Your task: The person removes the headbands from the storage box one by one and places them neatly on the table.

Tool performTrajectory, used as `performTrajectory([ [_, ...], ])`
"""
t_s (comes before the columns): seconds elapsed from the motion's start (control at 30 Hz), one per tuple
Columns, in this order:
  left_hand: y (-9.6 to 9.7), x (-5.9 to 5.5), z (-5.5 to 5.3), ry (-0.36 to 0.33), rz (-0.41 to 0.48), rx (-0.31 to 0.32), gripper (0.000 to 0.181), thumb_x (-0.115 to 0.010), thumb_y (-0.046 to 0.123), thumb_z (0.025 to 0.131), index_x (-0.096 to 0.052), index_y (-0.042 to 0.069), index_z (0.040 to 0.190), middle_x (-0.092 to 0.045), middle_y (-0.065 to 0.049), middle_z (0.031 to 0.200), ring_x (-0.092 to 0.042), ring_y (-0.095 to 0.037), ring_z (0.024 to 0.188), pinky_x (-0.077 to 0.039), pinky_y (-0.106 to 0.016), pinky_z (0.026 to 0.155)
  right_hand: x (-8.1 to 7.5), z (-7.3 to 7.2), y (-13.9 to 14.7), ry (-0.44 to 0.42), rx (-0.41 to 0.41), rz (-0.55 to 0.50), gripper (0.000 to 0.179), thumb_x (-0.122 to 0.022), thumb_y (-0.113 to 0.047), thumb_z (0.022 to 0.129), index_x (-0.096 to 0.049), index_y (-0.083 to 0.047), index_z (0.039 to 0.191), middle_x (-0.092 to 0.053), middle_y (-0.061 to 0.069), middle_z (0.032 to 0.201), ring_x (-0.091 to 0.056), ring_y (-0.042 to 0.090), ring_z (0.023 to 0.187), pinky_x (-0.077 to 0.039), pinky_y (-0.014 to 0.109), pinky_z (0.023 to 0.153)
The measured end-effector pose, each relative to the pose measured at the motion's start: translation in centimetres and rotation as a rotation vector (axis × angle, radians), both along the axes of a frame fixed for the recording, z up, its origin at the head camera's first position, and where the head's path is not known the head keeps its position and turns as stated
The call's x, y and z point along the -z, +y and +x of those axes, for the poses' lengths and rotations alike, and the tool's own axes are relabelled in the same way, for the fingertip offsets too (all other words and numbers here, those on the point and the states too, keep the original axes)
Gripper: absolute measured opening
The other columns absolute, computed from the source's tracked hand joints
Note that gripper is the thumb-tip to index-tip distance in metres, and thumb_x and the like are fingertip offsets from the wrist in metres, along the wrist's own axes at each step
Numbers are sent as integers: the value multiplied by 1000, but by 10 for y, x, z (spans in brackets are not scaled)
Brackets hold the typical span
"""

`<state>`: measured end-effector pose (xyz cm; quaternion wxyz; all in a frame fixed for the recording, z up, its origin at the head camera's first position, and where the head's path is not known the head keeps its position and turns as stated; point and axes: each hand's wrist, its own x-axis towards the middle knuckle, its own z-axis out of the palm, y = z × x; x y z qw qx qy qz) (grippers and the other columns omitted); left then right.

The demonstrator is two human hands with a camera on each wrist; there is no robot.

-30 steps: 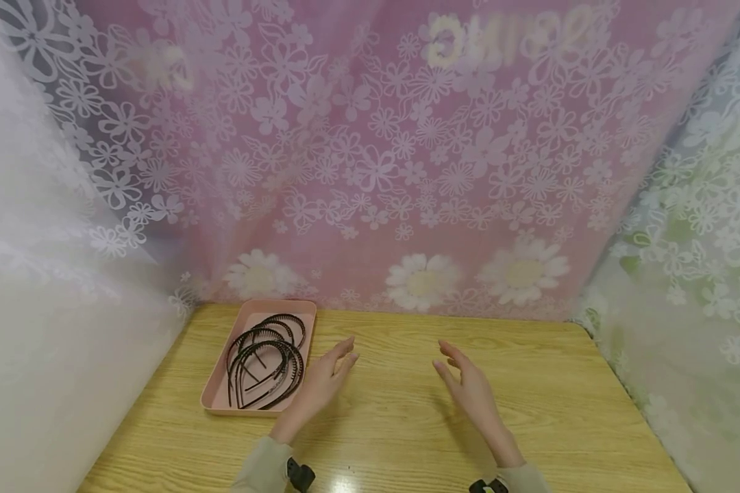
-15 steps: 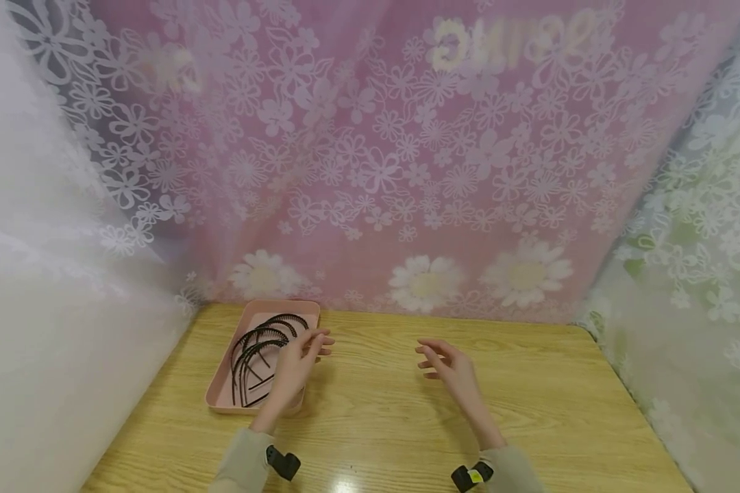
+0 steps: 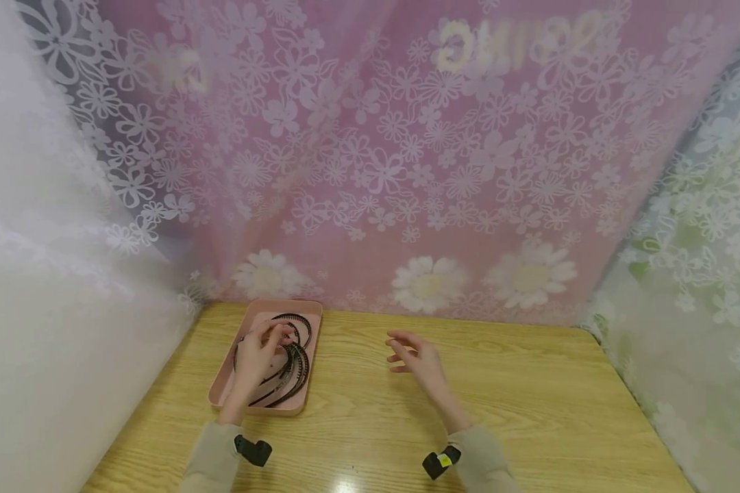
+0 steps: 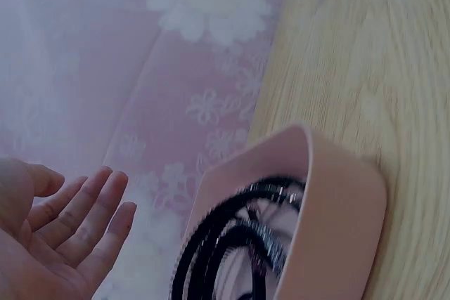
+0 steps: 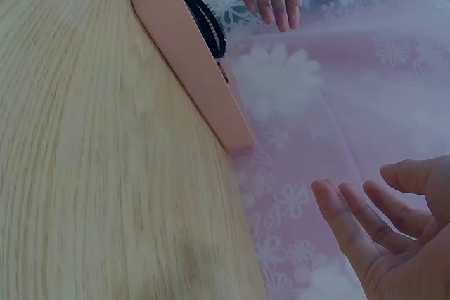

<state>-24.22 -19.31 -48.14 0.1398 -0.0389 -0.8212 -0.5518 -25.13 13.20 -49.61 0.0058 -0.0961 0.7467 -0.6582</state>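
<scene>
Several black toothed headbands [image 3: 299,376] lie overlapping in a shallow pink tray [image 3: 291,412] at the left of the table. Above them hovers my left hand [image 3: 255,359], its fingers relaxed and holding nothing; it hides part of the pile. In the left wrist view that hand [image 4: 67,240] is beside the tray [image 4: 337,223], palm and loose fingers showing, with the headbands [image 4: 239,237] inside the tray walls. My right hand [image 3: 422,363] is over the table to the right of the tray, fingers loosely bent with nothing in them, as the right wrist view of the hand [image 5: 394,237] also shows.
A wood-grain table [image 3: 530,397] carries the tray. Behind it hangs a pink flowered curtain [image 3: 370,171], close to the tray's far end. Pale curtains hang at the left [image 3: 68,287] and right [image 3: 697,287] sides.
My left hand has moved left from beside the tray to above the headbands. The right hand has also shifted left toward the tray. The headbands look unmoved.
</scene>
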Motion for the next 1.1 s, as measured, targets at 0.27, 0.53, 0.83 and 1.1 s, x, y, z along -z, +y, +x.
performTrajectory([
  [0.27,-43,7,-2,-49,72,-52,36,-48,21,109,-60,-1,136,-67,-28,124,-72,-3,90,-58,-22,79,6,-4,-40,-19,-92,-5,37,-62,-14,103,-61,3,135,-61,31,124,-67,50,98,-61,49,76],
  [0.53,-77,18,-1,-67,-29,-194,36,-52,22,108,-64,-1,132,-68,-27,122,-72,-1,83,-58,-20,75,15,-4,-73,-17,-166,-5,38,-61,-14,103,-59,6,136,-61,31,121,-68,49,95,-62,45,74],
  [0.83,-105,26,3,-93,-120,-229,31,-53,11,106,-63,-6,130,-68,-27,123,-71,-36,104,-58,-18,75,30,-10,-103,-43,-181,-15,38,-59,-3,101,-56,14,135,-64,30,116,-66,52,98,-61,51,76],
  [1.1,-123,41,6,-210,-227,-167,34,-60,10,102,-62,-13,127,-69,-31,114,-74,-35,90,-60,-26,67,33,-8,-128,-66,-171,-37,43,-60,4,97,-51,19,136,-57,39,128,-66,52,101,-60,52,78],
])
